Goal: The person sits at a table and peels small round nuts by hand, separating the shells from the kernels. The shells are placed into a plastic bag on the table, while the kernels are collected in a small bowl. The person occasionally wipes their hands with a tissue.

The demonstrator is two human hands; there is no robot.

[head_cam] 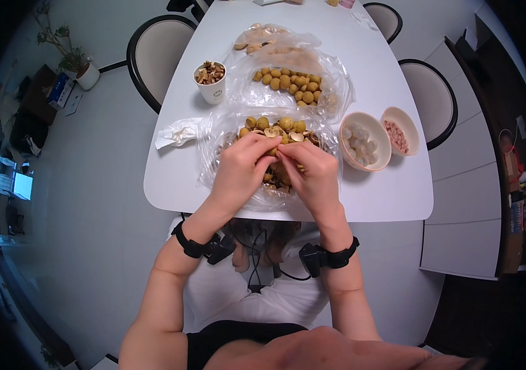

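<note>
Above a clear plastic bag [207, 171] spread on the table, my left hand [242, 159] pinches a brown longan [272, 151] between thumb and fingers. The fingertips of my right hand [311, 164] meet it from the other side and grip its skin. Whole longans [286, 123] and split empty shells [296, 137] lie in the bag under and beyond both hands. Right of the bag, a bowl [380, 163] with an orange rim holds peeled, translucent longan flesh [360, 138]. How far the held fruit is opened is hidden by my fingers.
A smaller bowl [411, 122] of pinkish pieces touches the longan bowl. Farther back are another plastic bag [337, 69] of longans and a bag of walnuts [263, 34]. A paper cup [214, 92] of walnut kernels and crumpled tissue [177, 132] stand left on the white table [383, 199].
</note>
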